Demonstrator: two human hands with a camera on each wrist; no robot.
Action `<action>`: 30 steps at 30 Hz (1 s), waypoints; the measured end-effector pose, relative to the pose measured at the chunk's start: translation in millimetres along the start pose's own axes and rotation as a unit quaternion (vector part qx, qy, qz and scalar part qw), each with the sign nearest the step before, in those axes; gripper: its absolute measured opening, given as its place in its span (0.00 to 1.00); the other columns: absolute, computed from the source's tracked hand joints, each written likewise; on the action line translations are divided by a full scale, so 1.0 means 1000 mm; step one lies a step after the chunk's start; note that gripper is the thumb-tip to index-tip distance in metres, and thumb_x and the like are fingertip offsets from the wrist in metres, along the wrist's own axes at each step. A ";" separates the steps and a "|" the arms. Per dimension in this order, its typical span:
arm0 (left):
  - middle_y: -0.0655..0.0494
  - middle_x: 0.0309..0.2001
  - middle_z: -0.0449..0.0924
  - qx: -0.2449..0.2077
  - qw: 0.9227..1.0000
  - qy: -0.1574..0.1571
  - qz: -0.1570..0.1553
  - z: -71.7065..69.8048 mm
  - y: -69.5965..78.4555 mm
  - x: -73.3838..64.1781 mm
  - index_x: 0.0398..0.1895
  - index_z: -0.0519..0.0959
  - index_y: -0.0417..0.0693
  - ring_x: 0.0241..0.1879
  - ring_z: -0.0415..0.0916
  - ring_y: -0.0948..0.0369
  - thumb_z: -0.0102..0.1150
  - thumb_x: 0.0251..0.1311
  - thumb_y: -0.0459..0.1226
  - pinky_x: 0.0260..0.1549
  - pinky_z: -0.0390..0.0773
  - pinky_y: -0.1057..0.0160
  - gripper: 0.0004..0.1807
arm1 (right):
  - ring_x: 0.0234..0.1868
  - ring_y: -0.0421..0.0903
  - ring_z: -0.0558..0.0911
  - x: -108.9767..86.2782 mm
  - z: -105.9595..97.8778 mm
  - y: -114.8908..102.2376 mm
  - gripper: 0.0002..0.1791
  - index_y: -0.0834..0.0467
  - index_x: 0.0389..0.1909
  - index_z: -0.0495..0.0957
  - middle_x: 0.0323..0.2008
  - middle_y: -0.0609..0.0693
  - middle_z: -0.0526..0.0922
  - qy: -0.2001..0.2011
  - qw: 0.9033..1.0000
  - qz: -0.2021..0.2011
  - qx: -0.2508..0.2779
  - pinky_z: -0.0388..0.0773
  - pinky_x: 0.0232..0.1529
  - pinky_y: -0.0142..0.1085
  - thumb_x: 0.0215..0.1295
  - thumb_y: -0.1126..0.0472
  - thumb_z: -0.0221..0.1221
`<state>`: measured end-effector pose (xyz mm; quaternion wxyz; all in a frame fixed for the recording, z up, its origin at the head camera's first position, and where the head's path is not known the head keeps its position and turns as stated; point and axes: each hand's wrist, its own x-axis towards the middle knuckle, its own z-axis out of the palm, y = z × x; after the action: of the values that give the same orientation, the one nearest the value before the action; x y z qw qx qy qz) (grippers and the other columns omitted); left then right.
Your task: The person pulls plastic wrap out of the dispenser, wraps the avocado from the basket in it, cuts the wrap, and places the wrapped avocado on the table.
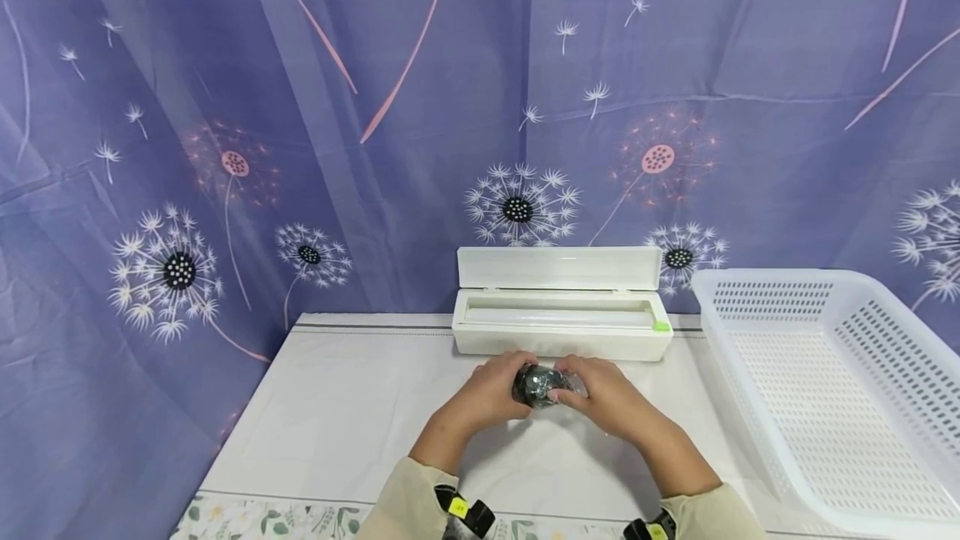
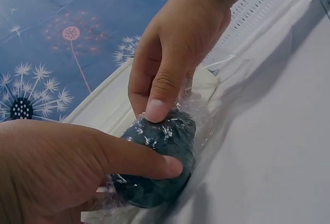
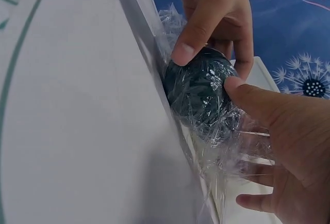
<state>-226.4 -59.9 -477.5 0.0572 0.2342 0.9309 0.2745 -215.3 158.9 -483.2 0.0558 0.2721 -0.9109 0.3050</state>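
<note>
Both hands hold a dark green, rounded object (image 1: 536,387) wrapped in clear cling film, just above the white table; its exact kind cannot be told. My left hand (image 1: 491,390) grips its left end, thumb on the near side. From the right, my right hand (image 1: 611,394) pinches the wrapped object, with its thumb (image 3: 252,97) pressed on the film. Loose, crumpled film (image 3: 219,154) trails beside the right fingers in the right wrist view. Behind the hands stands a white cling film dispenser box (image 1: 562,346), its lid (image 1: 558,267) raised and a film roll (image 1: 558,317) inside.
A green slider (image 1: 661,326) sits at the right of the dispenser's front edge. To the right is a white perforated plastic basket (image 1: 757,440). The table (image 1: 330,407) has a white cover; a purple dandelion-print curtain (image 1: 420,190) hangs behind and to the left.
</note>
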 end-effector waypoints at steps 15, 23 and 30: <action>0.61 0.55 0.76 -0.131 0.991 0.019 0.003 0.002 -0.008 0.001 0.63 0.73 0.55 0.54 0.73 0.61 0.73 0.51 0.49 0.54 0.72 0.56 0.35 | 0.59 0.57 0.75 0.002 -0.004 -0.001 0.21 0.62 0.59 0.77 0.56 0.56 0.79 0.076 0.997 -0.016 -0.028 0.69 0.60 0.54 0.71 0.54 0.57; 0.63 0.54 0.78 -0.167 0.986 0.011 -0.024 0.000 -0.004 0.002 0.64 0.73 0.59 0.52 0.74 0.62 0.62 0.54 0.63 0.48 0.75 0.55 0.36 | 0.62 0.53 0.72 0.005 -0.016 -0.012 0.15 0.58 0.56 0.79 0.56 0.55 0.78 0.184 0.980 -0.070 -0.013 0.67 0.61 0.51 0.71 0.64 0.56; 0.64 0.50 0.79 -0.173 0.984 0.007 -0.031 0.002 -0.002 0.002 0.63 0.75 0.56 0.48 0.76 0.64 0.55 0.56 0.67 0.46 0.77 0.57 0.37 | 0.51 0.46 0.79 0.003 -0.018 -0.023 0.19 0.55 0.59 0.77 0.53 0.47 0.80 0.195 0.975 -0.100 0.026 0.75 0.50 0.40 0.71 0.70 0.52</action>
<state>-228.2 -59.9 -480.3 0.0991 0.1897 0.8767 0.4309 -206.7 152.7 -455.4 0.2555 0.2987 -0.8424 0.3686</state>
